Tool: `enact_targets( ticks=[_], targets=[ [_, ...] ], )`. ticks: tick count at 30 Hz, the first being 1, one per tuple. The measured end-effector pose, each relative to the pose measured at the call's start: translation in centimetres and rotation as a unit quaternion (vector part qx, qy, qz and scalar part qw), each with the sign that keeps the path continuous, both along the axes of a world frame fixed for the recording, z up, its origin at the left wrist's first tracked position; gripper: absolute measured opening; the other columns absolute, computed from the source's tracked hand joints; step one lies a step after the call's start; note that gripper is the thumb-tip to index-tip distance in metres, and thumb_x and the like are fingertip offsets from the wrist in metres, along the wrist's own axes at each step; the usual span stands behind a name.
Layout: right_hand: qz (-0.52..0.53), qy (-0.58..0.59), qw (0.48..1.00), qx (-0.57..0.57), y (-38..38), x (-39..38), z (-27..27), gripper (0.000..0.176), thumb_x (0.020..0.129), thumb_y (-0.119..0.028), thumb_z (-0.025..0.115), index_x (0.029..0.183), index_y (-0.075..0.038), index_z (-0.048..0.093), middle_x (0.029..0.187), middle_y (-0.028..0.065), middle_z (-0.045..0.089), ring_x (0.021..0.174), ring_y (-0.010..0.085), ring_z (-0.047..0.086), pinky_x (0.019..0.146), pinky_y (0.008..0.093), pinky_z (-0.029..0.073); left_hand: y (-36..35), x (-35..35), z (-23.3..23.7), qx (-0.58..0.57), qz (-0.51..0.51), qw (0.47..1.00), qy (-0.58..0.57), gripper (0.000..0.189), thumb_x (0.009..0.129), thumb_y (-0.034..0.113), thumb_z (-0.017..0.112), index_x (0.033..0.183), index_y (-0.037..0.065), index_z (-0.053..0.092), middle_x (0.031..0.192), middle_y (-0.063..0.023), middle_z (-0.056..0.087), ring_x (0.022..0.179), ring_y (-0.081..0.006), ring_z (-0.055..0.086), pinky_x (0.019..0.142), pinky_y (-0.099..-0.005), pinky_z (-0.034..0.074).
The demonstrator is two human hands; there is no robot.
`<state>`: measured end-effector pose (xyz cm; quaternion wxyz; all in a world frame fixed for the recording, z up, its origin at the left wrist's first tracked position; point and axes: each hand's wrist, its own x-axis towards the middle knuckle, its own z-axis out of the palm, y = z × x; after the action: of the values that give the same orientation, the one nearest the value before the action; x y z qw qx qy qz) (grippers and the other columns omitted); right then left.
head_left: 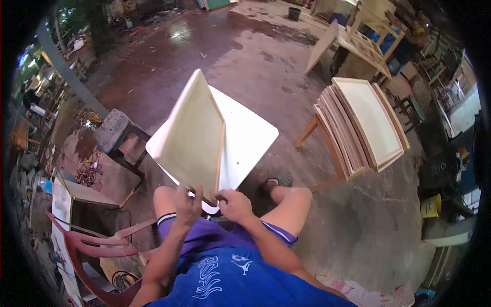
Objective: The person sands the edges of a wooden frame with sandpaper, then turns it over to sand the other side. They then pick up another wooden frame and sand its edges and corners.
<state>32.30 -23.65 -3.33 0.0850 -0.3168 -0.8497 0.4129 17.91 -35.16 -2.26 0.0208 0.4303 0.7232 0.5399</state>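
A shallow wooden tray-like panel with a raised rim stands tilted on edge over a white table in front of my knees. My left hand grips its near lower end, fingers closed around the edge. My right hand is closed right at the panel's near corner, fingers curled in; a small dark brown bit shows at its fingertips, and I cannot tell what it is. The panel's inner face, framed by thin strips, is turned to the right.
Similar panels lie stacked on a wooden stand at right. A dark stool and a red plastic chair are at left. Farther back is a wooden furniture frame. A yellow bucket sits at far right.
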Motion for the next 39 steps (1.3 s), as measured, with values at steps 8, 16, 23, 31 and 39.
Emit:
enact_targets(
  ticks=[8,16,23,31,39],
  targets=[
    [0.103,-0.104,0.989,0.016,-0.2,-1.4,0.4,0.027,0.093,-0.032,0.058,0.11,-0.024,0.078,0.093,0.0168,0.073,0.089,0.0411,0.072,0.079,0.0541,0.058,-1.1,0.9,1.4,-0.033,-0.035,0.999,-0.006,0.02,0.102,0.009,0.064,0.117,-0.004,0.058,0.093,-0.0153,0.063,0.072,-0.0233,0.071,0.055,-0.0333,0.061],
    [0.096,-0.085,0.992,-0.008,-0.6,-1.2,-3.0,0.028,0.092,-0.032,0.06,0.109,-0.02,0.08,0.096,0.0153,0.075,0.092,0.0402,0.072,0.084,0.0512,0.058,-1.4,1.7,0.8,-0.035,-0.015,0.999,-0.039,0.023,0.101,0.005,0.064,0.119,-0.007,0.057,0.099,-0.0167,0.063,0.082,-0.0235,0.073,0.059,-0.0339,0.064],
    [0.071,-0.111,0.991,0.029,0.4,-2.6,-8.1,0.025,0.094,-0.031,0.063,0.105,-0.015,0.08,0.102,0.015,0.071,0.096,0.04,0.07,0.085,0.0511,0.057,-0.5,2.0,-5.3,-0.038,-0.032,0.993,-0.109,0.025,0.099,0.004,0.068,0.121,-0.004,0.061,0.108,-0.0174,0.067,0.094,-0.026,0.073,0.072,-0.0375,0.067],
    [0.064,-0.1,0.993,0.007,0.3,-3.0,-10.5,0.025,0.093,-0.028,0.065,0.108,-0.013,0.079,0.103,0.0148,0.069,0.096,0.0394,0.069,0.084,0.051,0.056,-1.2,2.4,-8.5,-0.074,-0.005,0.991,-0.113,0.021,0.099,0.004,0.068,0.118,-0.002,0.066,0.109,-0.0173,0.071,0.096,-0.0289,0.074,0.077,-0.0402,0.067],
    [0.041,-0.105,0.994,-0.013,0.0,-3.7,-10.1,0.026,0.091,-0.026,0.064,0.108,-0.013,0.08,0.101,0.015,0.069,0.097,0.0395,0.069,0.085,0.0503,0.055,-1.6,1.4,-8.9,-0.1,-0.053,0.993,-0.032,0.021,0.096,0.004,0.071,0.116,-0.002,0.068,0.103,-0.0199,0.072,0.094,-0.0307,0.075,0.071,-0.0388,0.063]
  ],
)
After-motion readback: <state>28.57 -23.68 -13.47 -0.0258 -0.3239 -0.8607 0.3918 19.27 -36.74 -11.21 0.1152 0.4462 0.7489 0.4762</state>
